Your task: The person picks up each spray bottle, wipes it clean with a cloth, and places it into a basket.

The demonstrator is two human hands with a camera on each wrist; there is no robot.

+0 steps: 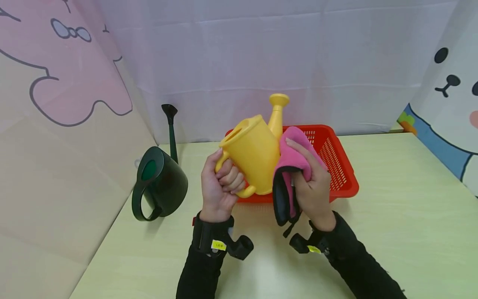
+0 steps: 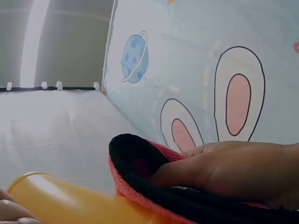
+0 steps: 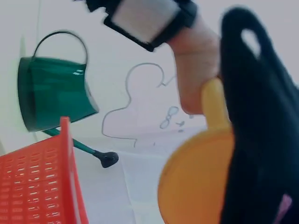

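A yellow watering can (image 1: 254,153) is held up off the table, tilted, its spout pointing up and away. My left hand (image 1: 224,182) grips its handle with curled fingers. In my right hand (image 1: 311,187) is a pink cloth with a black underside (image 1: 295,151), pinched between thumb and fingers and pressed against the can's right side near the spout. The left wrist view shows the thumb tucked into the fold of the cloth (image 2: 140,163), which touches the yellow can (image 2: 74,200). In the right wrist view the can's round bottom (image 3: 198,177) shows beside the dark cloth.
Behind the hands stands a red perforated basket (image 1: 341,166), partly hidden by the can and cloth. A dark green watering can (image 1: 168,187) is on the table at the left, next to the side curtain. White curtain (image 1: 224,62) closes off the back.
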